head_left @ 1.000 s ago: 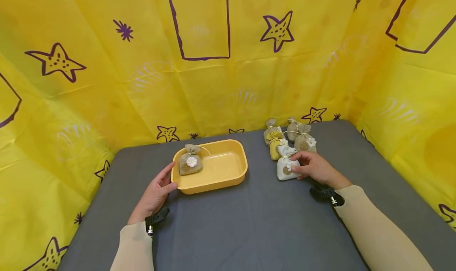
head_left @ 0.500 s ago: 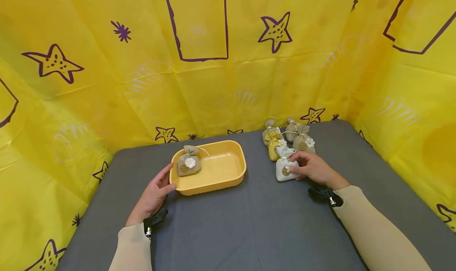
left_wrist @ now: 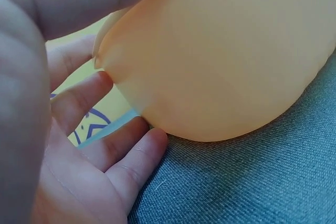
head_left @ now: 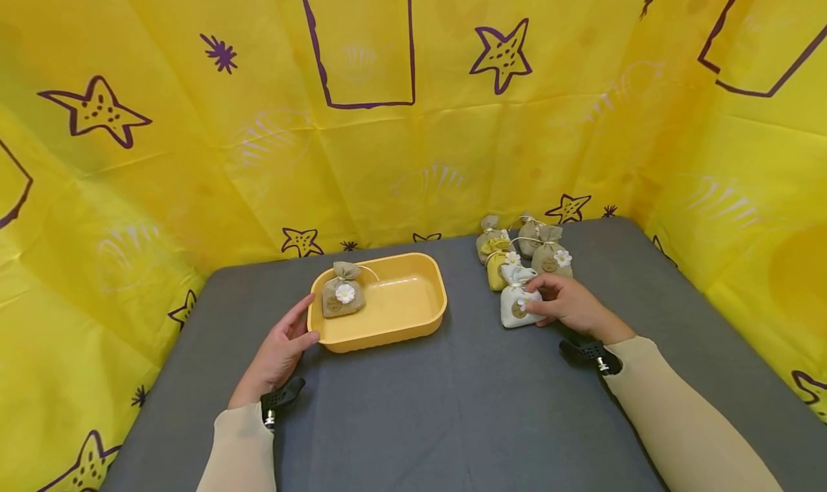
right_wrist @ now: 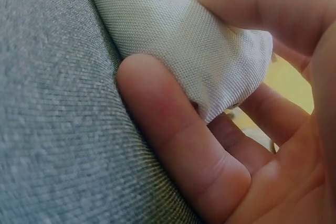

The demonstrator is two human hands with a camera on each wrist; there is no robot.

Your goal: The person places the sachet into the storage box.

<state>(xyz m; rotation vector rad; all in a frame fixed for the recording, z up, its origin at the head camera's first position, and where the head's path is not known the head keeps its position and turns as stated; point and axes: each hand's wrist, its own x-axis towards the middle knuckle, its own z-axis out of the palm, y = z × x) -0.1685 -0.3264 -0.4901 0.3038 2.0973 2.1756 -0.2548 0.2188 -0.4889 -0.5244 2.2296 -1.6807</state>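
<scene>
My left hand (head_left: 278, 352) cups the left end of a yellow tray (head_left: 423, 328), with thumb and fingers at its outer wall. The left wrist view shows several fingertips (left_wrist: 157, 137) against the smooth tray wall. Inside the tray, at its left, sits a tan cloth sachet (head_left: 334, 291) tied at the neck, with a white flower. To the right, my right hand (head_left: 575, 305) holds a white sachet (head_left: 512, 312) with a round brown label. In the right wrist view its thumb lies on the sachet's woven face, and one finger runs along the lower edge, close to the tablecloth.
Behind the white sachet, a yellow sachet (head_left: 496, 273) and several tan ones, including a tan sachet (head_left: 549, 263) with a flower, stand in a cluster. A grey cloth (head_left: 413, 420) covers the table. Yellow patterned fabric (head_left: 388, 161) hangs at the back and sides.
</scene>
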